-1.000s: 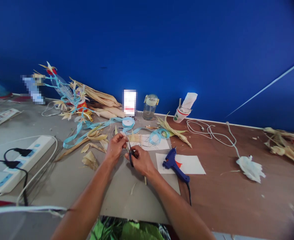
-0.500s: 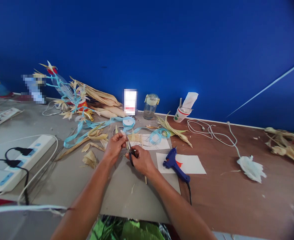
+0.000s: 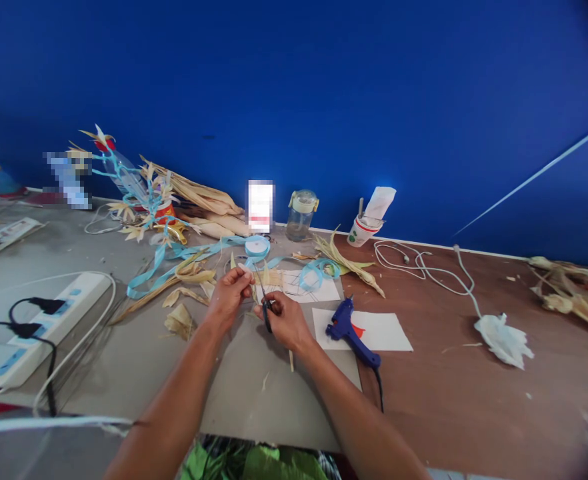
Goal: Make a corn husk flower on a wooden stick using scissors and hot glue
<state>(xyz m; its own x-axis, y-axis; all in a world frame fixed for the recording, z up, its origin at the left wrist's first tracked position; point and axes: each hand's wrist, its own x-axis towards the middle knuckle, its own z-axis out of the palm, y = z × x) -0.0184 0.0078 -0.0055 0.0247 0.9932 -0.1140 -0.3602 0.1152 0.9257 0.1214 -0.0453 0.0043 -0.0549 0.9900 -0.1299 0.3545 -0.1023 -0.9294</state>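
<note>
Now pinched a small pale piece (image 3: 245,268) in the left grip (image 3: 230,293) over the bench (image 3: 259,413) and held scissors (image 3: 265,304) in the right grip (image 3: 286,320) just beside it, seemingly needed a steady piece and the left grip clear of the cutting line.

Got a clear lidded jar (image 3: 301,220) and a white cup (image 3: 363,233) by the blue wall (image 3: 294,87). Also seeing a power strip (image 3: 59,323) with black plugs (image 3: 51,305) off left, crumpled white bundle (image 3: 503,340) over right.
</note>
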